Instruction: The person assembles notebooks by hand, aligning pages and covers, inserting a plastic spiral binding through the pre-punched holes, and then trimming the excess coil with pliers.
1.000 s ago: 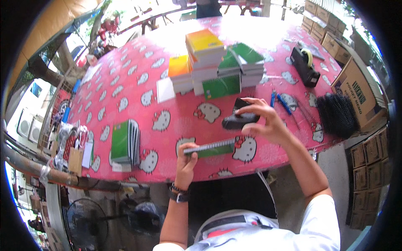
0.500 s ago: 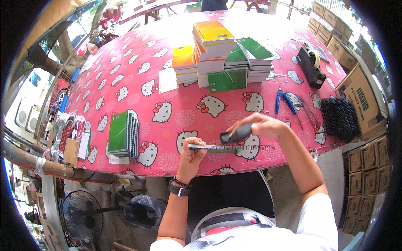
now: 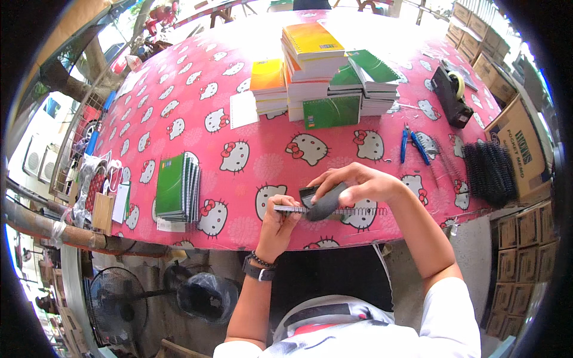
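Observation:
My left hand [image 3: 277, 231] pinches a small notebook [image 3: 289, 209] by its end, spine edge up, near the table's front edge. A dark wire coil [image 3: 371, 211] runs along that spine and sticks out past its right end. In my right hand [image 3: 364, 182] is a dark grey, rounded pad-like piece [image 3: 324, 206] whose exact kind I cannot tell. It lies over the spine and coil, hiding their middle part. Left of my hands lies a stack of green spiral notebooks [image 3: 173, 188].
Stacks of yellow [image 3: 313, 42] and green notebooks [image 3: 332, 112] stand farther back on the pink patterned table [image 3: 250, 173]. To the right are blue-handled pliers [image 3: 416, 147], a tape dispenser [image 3: 450, 98], a heap of black coils [image 3: 489, 173] and a cardboard box [image 3: 519, 143].
My right hand has brought the grey piece left and down onto the notebook's spine, from just above it. My left hand still grips the notebook. The view has shifted slightly.

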Motion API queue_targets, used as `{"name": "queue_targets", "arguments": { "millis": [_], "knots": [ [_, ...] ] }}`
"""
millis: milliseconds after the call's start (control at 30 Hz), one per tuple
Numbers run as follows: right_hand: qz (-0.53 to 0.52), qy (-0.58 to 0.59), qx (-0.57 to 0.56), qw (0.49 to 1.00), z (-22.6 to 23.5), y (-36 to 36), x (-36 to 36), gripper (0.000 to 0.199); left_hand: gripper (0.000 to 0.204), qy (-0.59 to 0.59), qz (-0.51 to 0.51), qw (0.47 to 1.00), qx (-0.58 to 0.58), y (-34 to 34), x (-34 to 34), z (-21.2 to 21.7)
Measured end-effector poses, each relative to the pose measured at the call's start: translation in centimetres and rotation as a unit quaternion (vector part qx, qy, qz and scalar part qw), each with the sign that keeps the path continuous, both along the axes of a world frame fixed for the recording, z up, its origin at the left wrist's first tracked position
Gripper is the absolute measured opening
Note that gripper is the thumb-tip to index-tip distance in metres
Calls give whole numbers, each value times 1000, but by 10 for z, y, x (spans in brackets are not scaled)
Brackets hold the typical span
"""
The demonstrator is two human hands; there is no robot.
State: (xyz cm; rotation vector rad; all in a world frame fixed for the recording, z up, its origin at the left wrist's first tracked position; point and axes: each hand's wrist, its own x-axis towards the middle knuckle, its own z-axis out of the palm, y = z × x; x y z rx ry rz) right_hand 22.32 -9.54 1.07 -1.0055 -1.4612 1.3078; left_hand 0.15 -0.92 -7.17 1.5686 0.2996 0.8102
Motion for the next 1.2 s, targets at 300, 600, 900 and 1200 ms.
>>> {"name": "queue_targets", "arguments": {
  "millis": [300,600,900,1200],
  "knots": [
    [-115,-331,5,936,14,11,-9,40,25,35,-16,999,-5,3,-3,-4],
    [-223,-353,159,895,20,-14,-57,35,19,47,26,998,34,-4,9,5],
    [-308,-300,213,877,20,-24,-66,25,13,-57,78,989,-116,-18,13,46],
    [-337,-230,233,883,19,-29,-67,21,18,-74,78,990,-92,-26,15,58]
  ]
}}
